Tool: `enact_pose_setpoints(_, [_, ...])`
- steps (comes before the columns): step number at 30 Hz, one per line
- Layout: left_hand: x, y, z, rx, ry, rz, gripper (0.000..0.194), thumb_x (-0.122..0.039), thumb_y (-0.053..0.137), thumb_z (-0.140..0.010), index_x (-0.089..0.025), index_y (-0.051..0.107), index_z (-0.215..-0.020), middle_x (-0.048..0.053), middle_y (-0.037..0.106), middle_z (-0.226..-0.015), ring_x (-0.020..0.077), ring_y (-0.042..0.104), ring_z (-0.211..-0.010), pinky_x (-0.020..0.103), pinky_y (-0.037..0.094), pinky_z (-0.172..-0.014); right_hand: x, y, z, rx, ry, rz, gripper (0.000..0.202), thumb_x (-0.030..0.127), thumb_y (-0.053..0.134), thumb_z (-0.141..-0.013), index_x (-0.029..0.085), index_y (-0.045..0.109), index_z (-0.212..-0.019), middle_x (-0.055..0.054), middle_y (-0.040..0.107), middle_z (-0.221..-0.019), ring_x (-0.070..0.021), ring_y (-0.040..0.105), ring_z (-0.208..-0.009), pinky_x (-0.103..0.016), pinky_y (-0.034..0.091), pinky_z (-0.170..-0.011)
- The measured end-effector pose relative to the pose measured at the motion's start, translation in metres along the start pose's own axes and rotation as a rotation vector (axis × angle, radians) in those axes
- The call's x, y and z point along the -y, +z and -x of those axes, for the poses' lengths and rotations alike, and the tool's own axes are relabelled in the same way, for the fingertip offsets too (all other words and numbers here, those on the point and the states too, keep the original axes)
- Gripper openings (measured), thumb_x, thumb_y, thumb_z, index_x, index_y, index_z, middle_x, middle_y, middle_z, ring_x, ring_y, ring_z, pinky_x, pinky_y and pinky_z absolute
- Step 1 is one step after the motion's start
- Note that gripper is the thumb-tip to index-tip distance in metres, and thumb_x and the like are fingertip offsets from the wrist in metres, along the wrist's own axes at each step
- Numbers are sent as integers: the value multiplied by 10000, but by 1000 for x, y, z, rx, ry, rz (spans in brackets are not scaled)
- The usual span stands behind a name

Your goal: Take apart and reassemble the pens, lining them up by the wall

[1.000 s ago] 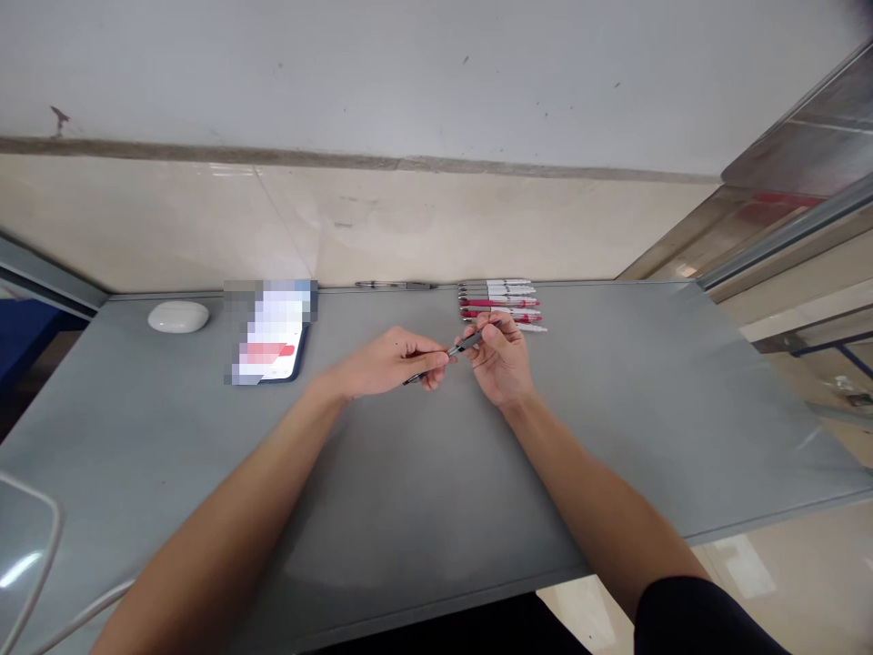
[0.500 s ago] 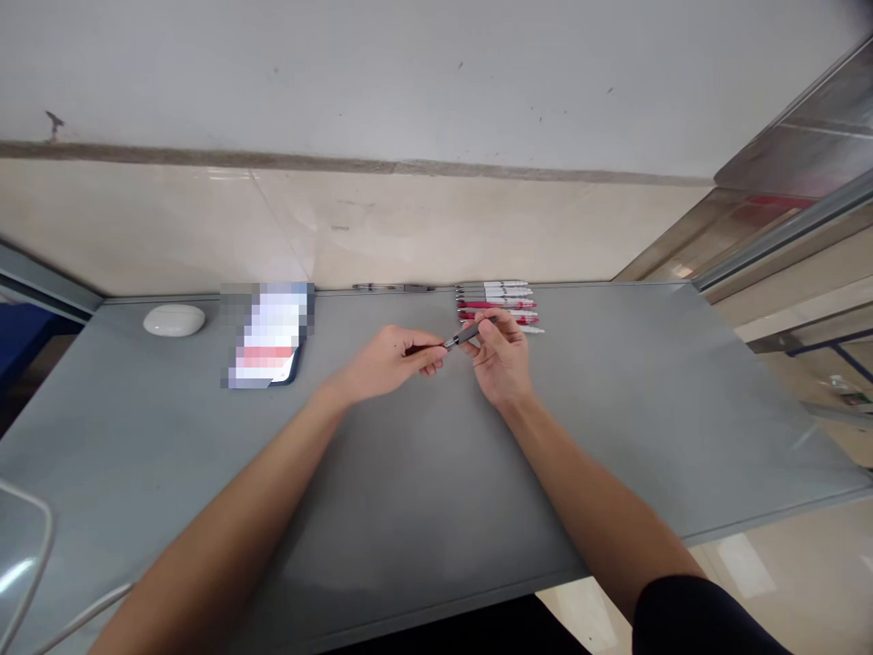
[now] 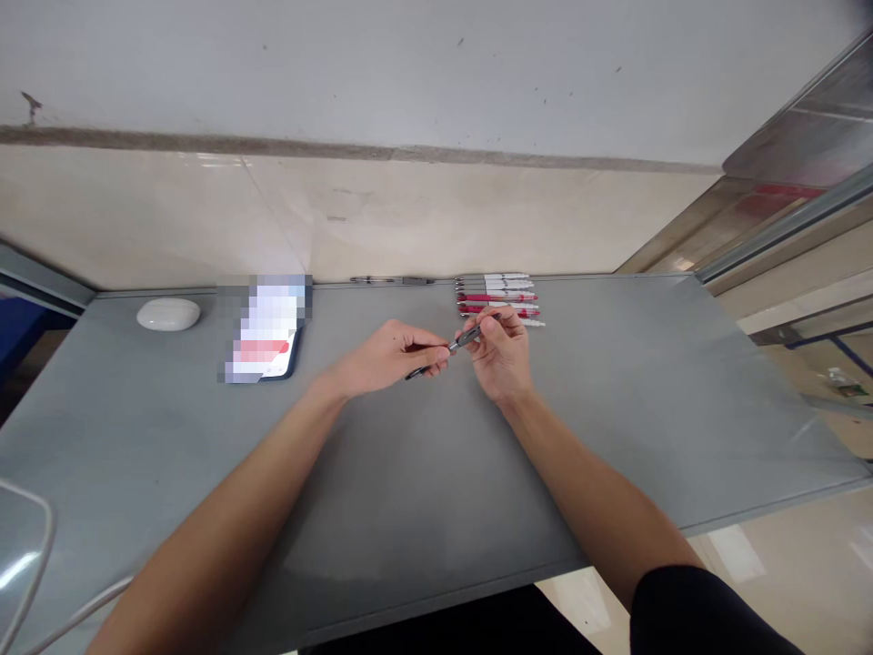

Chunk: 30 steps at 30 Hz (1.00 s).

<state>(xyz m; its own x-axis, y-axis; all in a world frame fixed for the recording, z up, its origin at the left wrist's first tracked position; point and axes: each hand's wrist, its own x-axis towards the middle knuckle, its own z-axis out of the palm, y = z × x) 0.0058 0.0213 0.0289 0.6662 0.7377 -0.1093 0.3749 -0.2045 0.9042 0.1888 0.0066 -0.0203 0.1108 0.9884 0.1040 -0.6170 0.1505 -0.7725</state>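
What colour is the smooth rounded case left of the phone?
The smooth rounded case is white, clearest in the head view.

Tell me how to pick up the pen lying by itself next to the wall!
Try pinching the lone pen around its middle, with your thumb on the near long side and a finger on the far side. Come from above, leaning in a little from the front. It's thin and lies flat along the wall, so there's probably little room behind it.
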Motion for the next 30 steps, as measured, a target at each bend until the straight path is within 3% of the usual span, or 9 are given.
enact_pose_setpoints(8, [6,11,-5,-226,98,-167,304,-383,544,-894,-176,623,-686,-12,591,-693,112,482,-627,239,360,-575,-1,4,-1,-150,-24,27,263,285,818,-670,234,563,-708,83,649,-716,-94,666,-663,-268,607,-658])
enact_pose_setpoints(10, [6,12,-6,-237,101,-180,291,-371,543,-898,-176,631,-702,-11,600,-701,114,501,-637,239,372,-586,0,4,-1,-152,-23,39,244,289,805,-692,238,569,-731,79,646,-727,-95,669,-680,-264,605,-660])
enact_pose_setpoints(20, [-1,-1,1,45,52,119,345,-428,491,-937,-162,659,-795,17,661,-765,128,618,-725,251,486,-725,4,-2,1,72,27,-55,205,291,802,-688,278,641,-815,69,613,-862,-95,668,-808,-243,608,-682])
enact_pose_setpoints(26, [-7,-3,5,156,-45,244,335,-415,514,-936,-152,671,-799,33,672,-768,129,618,-711,252,468,-676,5,-5,3,162,97,-89,209,274,801,-685,276,621,-792,76,590,-813,-86,656,-751,-244,613,-666])
enact_pose_setpoints(30, [-9,-2,7,195,-93,313,327,-417,529,-926,-153,681,-807,45,682,-783,141,626,-701,265,466,-645,4,-6,3,144,99,-74,223,290,805,-681,275,601,-771,80,572,-791,-79,648,-716,-236,613,-661])
